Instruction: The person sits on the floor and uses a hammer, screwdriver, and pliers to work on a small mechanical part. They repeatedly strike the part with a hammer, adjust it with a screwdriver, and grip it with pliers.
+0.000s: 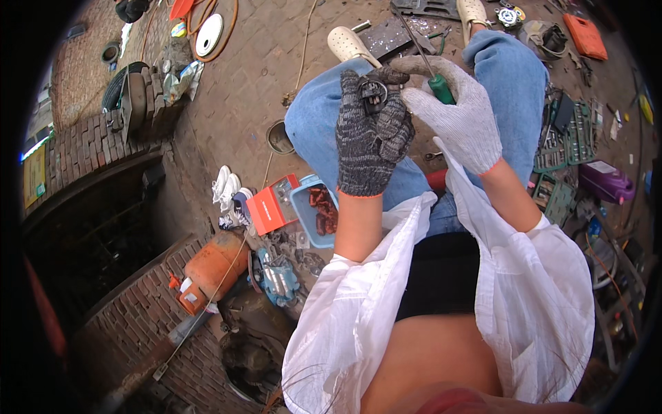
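My left hand (372,134), in a dark grey knitted glove, is closed around a small dark metal part with a rounded rim (373,95). The exact kind of the part does not show. My right hand (463,114), in a whitish work glove, holds a screwdriver (440,88) by its green handle. The long thin shaft points away from me, past the index finger. Thumb and index fingertips of that hand reach toward the metal part; whether they touch it I cannot tell. Both hands are raised above my lap, between my knees in blue jeans.
By my left leg stand a light blue basin (303,210) with reddish-brown parts and a red box (265,212). An orange gas cylinder (217,265) lies beyond, near a dark pit (89,234). At right are green socket trays (583,138), a purple jug (607,181) and an orange case (585,36).
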### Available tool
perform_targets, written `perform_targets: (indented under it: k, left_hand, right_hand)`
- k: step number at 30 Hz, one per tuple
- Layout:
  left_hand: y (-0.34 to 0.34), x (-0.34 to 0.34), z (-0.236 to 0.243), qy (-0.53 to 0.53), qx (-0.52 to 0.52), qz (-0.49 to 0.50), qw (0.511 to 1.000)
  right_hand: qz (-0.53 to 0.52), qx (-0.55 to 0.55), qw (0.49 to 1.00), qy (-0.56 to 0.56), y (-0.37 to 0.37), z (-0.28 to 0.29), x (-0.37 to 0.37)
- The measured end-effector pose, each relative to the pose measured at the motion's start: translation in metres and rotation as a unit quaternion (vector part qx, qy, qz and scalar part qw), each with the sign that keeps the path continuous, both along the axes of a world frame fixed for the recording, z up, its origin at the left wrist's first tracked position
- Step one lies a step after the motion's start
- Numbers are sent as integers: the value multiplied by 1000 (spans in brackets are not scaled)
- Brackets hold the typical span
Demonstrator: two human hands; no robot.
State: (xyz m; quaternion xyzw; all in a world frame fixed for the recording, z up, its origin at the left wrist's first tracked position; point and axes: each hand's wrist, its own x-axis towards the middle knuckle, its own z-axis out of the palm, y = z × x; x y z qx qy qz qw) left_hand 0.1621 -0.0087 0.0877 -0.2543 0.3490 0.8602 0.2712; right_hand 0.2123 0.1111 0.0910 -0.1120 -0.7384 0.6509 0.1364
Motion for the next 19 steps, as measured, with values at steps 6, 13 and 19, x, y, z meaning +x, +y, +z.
perform_targets:
  k: [6, 13, 19]
  left_hand:
    - [-6, -3, -12, 28, 75, -36, 996]
    - [-19, -6, -23, 37, 222, -80, 971]
    - [-21, -9, -21, 93, 203, -183, 957]
  right_hand:
    - [-10, -14, 1000, 19, -4, -13, -4]
    - [49, 44, 998, -18, -2, -4, -8]
    - [62, -12, 997, -34, -1, -2, -8]
